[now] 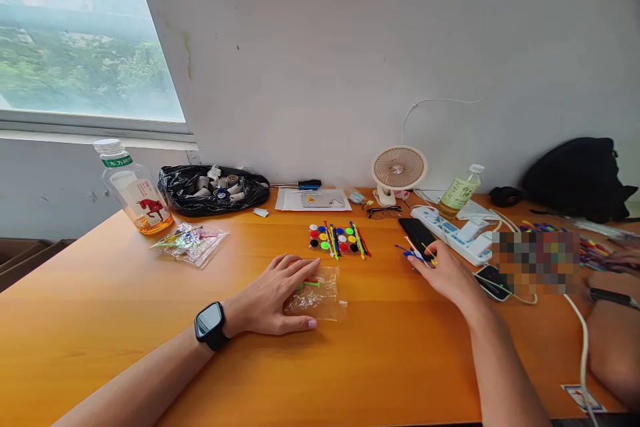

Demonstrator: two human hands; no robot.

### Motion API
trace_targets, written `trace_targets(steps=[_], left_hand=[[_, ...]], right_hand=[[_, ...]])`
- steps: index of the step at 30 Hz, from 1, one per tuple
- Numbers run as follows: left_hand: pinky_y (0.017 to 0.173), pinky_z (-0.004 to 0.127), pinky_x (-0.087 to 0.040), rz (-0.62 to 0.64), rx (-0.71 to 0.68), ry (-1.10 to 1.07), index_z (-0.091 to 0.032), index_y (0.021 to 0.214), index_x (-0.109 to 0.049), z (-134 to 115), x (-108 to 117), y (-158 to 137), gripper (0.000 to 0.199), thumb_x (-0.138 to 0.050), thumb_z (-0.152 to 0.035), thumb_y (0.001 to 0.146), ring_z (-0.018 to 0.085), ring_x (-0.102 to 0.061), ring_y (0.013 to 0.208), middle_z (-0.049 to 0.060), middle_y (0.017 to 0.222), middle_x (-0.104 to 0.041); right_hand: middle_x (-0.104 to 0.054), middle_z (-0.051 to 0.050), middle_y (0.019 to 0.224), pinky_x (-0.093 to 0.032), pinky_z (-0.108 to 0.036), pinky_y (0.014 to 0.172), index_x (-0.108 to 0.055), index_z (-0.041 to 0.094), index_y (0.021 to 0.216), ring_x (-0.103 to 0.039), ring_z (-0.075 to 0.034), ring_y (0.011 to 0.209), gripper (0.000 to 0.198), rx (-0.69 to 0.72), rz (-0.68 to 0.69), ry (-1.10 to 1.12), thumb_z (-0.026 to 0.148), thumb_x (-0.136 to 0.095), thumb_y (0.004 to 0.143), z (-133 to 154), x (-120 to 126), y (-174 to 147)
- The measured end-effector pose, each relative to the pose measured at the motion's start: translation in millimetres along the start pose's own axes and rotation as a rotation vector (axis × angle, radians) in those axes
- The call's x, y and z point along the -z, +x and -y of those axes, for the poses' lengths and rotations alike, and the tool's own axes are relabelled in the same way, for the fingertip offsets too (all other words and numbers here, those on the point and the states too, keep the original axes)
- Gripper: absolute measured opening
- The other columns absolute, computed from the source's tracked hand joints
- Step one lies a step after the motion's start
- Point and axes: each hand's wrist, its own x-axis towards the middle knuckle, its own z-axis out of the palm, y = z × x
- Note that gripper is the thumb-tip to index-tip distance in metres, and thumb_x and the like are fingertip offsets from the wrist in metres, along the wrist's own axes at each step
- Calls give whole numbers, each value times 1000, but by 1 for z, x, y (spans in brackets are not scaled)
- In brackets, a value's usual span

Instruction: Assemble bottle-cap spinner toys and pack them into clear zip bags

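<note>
Pinching thin sticks (409, 253), R hand (447, 277) is well right of the bag (326, 297); L hand (270, 298), nearer, lies flat on its left part w/ loose grip.

Just behind the left hand (274, 295) sits a black smartwatch (209, 322) with a rounded-square case, pale reflecting screen and black strap (220, 339). Behind the right hand (447, 272), the forearm (500, 360) is bare.

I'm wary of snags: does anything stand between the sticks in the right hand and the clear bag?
Nothing visible stands straight between the sticks in the right hand and the clear bag. The left hand covers only the bag's left part.
</note>
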Motion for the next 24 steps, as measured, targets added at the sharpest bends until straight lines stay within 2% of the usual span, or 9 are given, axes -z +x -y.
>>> trace_targets(steps=[3,7,9,11,15,17,20,22,24], left_hand=[[120,57,-35,-1,0,3,-27,168,-20,0,0,0,101,-63,-73,89,38,-44,140,14,154,-52],[120,57,-34,-4,-1,2,-27,168,-20,1,-1,0,101,-63,-73,89,38,-44,140,15,153,-52],[120,57,-35,-9,-1,-2,-27,168,-20,1,-1,-1,101,-63,-73,89,38,-45,139,15,153,-53],[120,57,-35,-13,12,-5,-27,168,-20,1,-1,-1,102,-64,-73,89,38,-45,139,14,153,-54],[118,55,-38,-28,70,-9,-27,167,-23,2,0,-2,94,-61,-70,92,36,-46,137,13,153,-54],[117,54,-39,-40,90,-14,-26,166,-27,2,-1,-1,86,-58,-67,97,35,-48,136,13,151,-55],[117,52,-40,-53,99,-16,-24,164,-32,2,-3,0,79,-55,-64,99,34,-48,136,14,151,-55],[117,53,-40,-51,97,-16,-24,163,-34,2,-4,0,80,-57,-64,98,34,-47,137,14,151,-55],[117,53,-40,-45,93,-11,-25,162,-35,2,-5,0,81,-58,-65,97,35,-47,137,14,151,-55]], right_hand=[[-68,-6,76,-35,-30,59,-57,25,84,-63,-26,72,28,61,8,-25,52,-54,93,-3,0,1],[-65,-7,70,-31,-31,58,-66,25,82,-58,-25,66,38,35,-79,-1,55,-48,97,2,9,-2],[-63,-5,67,-31,-31,57,-67,24,85,-54,-23,62,40,48,-175,108,57,-49,98,9,13,-4],[-56,-2,62,-30,-29,55,-65,23,86,-48,-19,57,42,104,-176,316,61,-51,97,18,13,-8],[-42,5,62,-26,-25,52,-57,22,85,-37,-13,55,43,314,158,674,62,-52,99,44,7,-26],[-46,5,70,-34,-23,56,-59,22,100,-41,-13,60,32,449,365,701,55,-62,96,57,2,-39],[-53,3,87,-48,-24,72,-57,24,116,-51,-13,74,33,549,656,736,41,-71,92,74,-9,-59],[-58,-1,100,-51,-27,82,-58,23,112,-57,-15,86,26,565,761,755,36,-69,92,83,-16,-67],[-61,-3,104,-51,-28,82,-62,22,112,-59,-16,88,21,578,766,734,36,-63,96,88,-23,-72]])
